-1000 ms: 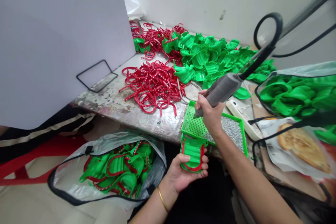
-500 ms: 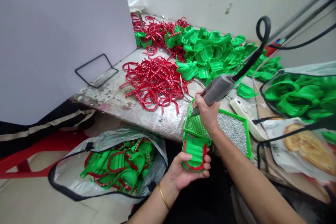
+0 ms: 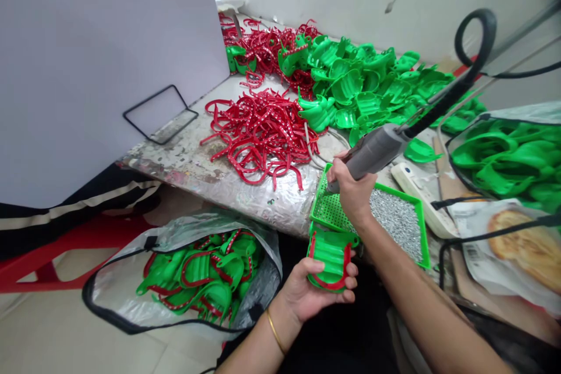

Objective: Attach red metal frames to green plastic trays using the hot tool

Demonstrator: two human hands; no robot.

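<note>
My left hand (image 3: 309, 295) is closed around a green plastic tray piece with a red rim (image 3: 331, 257), held just below the table's edge. My right hand (image 3: 353, 190) grips a grey electric screwdriver (image 3: 374, 149) with a black cable; its tip points down into a green perforated tray (image 3: 328, 210) that holds a heap of small silver screws (image 3: 394, 222).
Loose red rims (image 3: 258, 134) and a large pile of green pieces (image 3: 363, 85) cover the foil-covered table (image 3: 210, 178). A bag of assembled pieces (image 3: 197, 274) sits on the floor at left, another bag of green parts (image 3: 508, 158) at right. A power strip (image 3: 416, 190) and a flatbread (image 3: 526, 248) lie right.
The view has shifted slightly, so things sit a little more to the right. Both hands keep their grip; the screwdriver tip stays at the perforated tray.
</note>
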